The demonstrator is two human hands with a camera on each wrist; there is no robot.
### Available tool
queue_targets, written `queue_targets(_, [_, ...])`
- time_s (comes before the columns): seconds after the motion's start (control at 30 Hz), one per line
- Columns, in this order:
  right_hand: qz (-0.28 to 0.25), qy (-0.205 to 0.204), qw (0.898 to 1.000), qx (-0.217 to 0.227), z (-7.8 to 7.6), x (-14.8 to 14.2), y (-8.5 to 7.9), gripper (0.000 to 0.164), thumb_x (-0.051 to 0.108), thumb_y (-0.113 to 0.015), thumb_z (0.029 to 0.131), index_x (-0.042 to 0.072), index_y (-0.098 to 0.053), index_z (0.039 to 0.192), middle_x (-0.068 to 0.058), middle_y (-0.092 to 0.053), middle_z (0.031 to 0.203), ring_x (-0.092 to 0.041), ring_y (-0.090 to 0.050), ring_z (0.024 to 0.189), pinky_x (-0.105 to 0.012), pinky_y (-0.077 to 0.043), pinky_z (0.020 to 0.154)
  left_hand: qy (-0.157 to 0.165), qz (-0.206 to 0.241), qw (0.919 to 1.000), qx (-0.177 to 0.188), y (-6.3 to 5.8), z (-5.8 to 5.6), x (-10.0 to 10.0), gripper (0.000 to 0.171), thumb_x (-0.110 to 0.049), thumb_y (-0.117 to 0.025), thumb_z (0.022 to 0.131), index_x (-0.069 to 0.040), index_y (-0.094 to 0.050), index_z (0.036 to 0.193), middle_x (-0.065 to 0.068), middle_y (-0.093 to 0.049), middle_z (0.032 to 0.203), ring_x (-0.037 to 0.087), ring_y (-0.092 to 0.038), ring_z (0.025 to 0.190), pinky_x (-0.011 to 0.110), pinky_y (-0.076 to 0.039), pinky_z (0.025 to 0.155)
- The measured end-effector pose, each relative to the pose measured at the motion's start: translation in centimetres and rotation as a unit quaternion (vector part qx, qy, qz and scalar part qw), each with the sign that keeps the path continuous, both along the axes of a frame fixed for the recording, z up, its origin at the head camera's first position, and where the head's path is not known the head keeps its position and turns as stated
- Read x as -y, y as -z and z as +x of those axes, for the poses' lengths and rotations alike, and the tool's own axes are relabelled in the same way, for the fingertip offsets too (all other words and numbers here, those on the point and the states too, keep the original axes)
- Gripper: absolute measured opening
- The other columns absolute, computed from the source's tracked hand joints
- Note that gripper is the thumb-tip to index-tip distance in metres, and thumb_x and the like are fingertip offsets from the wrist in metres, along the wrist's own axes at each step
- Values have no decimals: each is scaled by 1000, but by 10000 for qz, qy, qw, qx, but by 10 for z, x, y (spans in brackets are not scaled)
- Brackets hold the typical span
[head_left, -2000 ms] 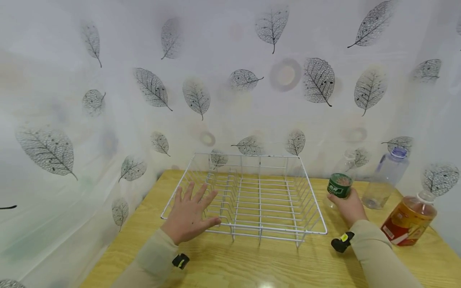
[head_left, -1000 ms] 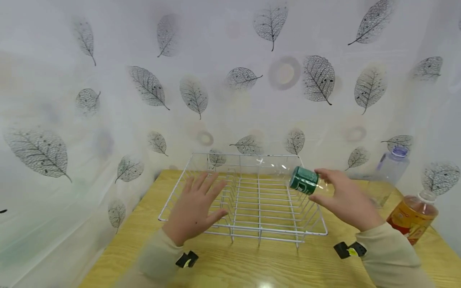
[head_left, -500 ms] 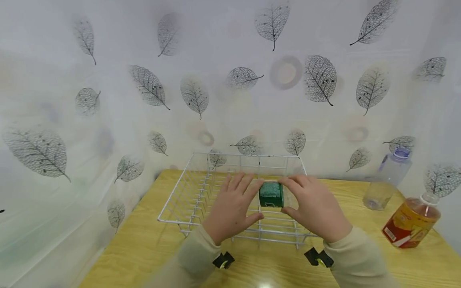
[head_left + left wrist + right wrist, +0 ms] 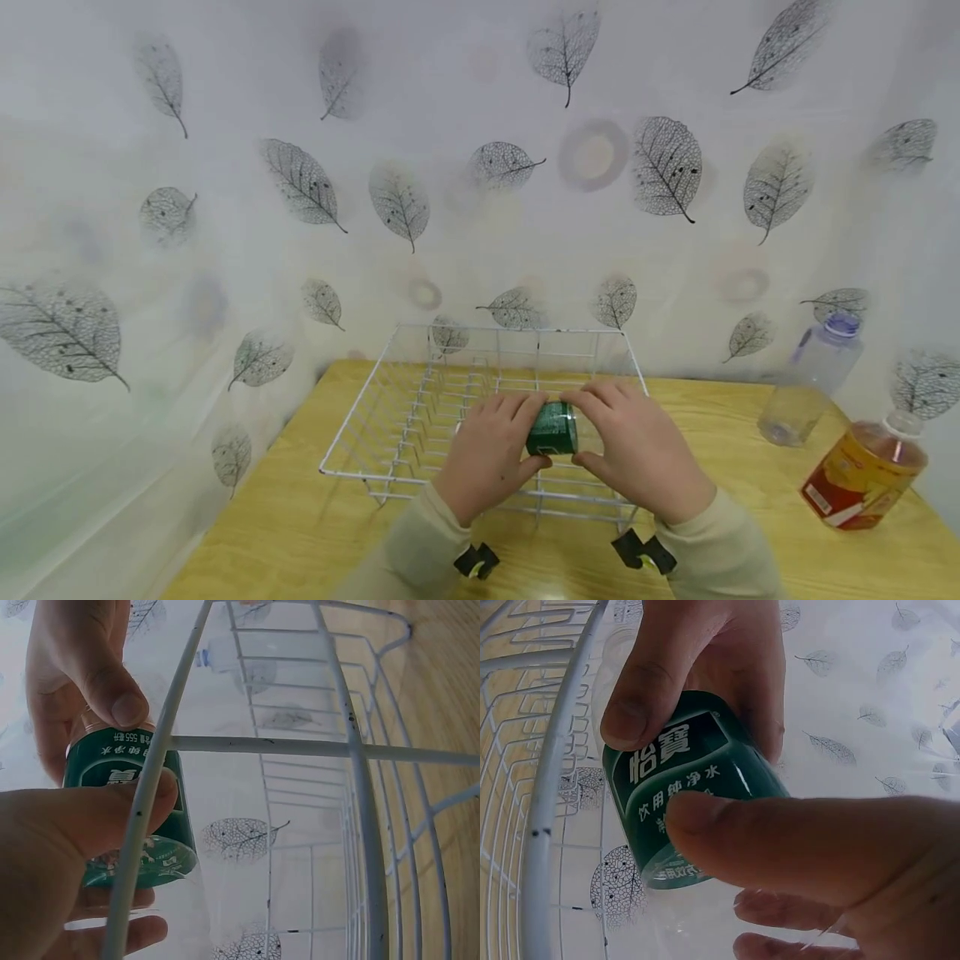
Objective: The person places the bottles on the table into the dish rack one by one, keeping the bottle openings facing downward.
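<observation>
The left hand and right hand, fingers half-curled, grip a green-labelled bottle sideways between them. Beneath and beyond sits a white wire rack; rightward, a yellow-and-red-labelled bottle, then a clear bottle.
</observation>
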State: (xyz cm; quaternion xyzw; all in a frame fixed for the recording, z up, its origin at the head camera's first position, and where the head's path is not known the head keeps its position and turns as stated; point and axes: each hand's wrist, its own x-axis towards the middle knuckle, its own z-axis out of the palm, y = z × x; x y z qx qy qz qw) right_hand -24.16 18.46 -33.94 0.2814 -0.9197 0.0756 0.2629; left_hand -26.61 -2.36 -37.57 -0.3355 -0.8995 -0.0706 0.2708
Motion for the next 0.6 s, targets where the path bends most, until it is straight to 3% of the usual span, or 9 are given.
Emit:
queue_targets(0.13, [-147,-78,9998,104,0,-1,-1,75,37,-85,62,17,-56,128,-2,-55,119,-25,-51,109,-44,-46,87,52,85,9999,51,2,-1,1,78,-52,-70,77,-15,-41,139,1,-54,125,21,-53,111,42,-44,93])
queue_targets(0.23, [-617,-244,9973,307,0,-3,-3,74,39,-82,68,19,-52,132,-2,-50,127,-24,-48,115,-45,-46,88,137,301,9993,185,1,-1,2,77,-50,-70,78,-15,-40,139,2,-54,124,20,-52,111,42,-43,94])
queue_targets(0.3, [-1161,-424,9908,556,0,-7,-6,74,39,-80,72,23,-47,136,1,-46,133,-22,-45,119,-46,-45,91,258,544,9978,290,-1,0,3,78,-48,-72,77,-14,-40,139,3,-54,123,20,-52,110,41,-44,93])
queue_targets(0.37, [-1853,-605,9768,884,1,-10,-8,76,36,-79,75,28,-41,140,5,-42,136,-18,-42,122,-47,-43,91,399,805,9951,408,-3,1,4,78,-47,-72,77,-14,-39,140,2,-54,124,18,-52,109,39,-45,92])
queue_targets(0.43, [-2573,-853,9542,1264,2,-12,-11,79,28,-77,78,32,-34,143,7,-39,139,-16,-40,125,-46,-40,96,526,1045,9917,529,-5,1,4,78,-46,-71,78,-14,-37,141,1,-53,124,16,-52,109,37,-45,91])
queue_targets(0.5, [-3312,-1240,9202,1678,3,-13,-13,82,16,-74,82,32,-26,146,5,-36,143,-18,-38,128,-40,-39,99,617,1308,9869,715,-7,1,4,78,-47,-70,80,-15,-35,142,0,-52,126,14,-51,109,35,-46,90])
queue_targets(0.53, [-3689,-1452,8975,1931,4,-12,-14,82,10,-71,83,31,-24,147,2,-35,145,-20,-37,129,-37,-39,100,653,1424,9842,827,-7,2,4,77,-48,-68,81,-16,-34,142,-1,-51,126,13,-50,109,34,-46,89])
queue_targets(0.6, [-4398,-1974,8419,2423,4,-11,-15,80,1,-63,87,27,-19,149,-6,-30,148,-25,-34,132,-32,-38,102,724,1649,9775,1096,-7,3,4,77,-51,-63,83,-18,-30,144,-1,-49,128,12,-49,110,33,-47,88])
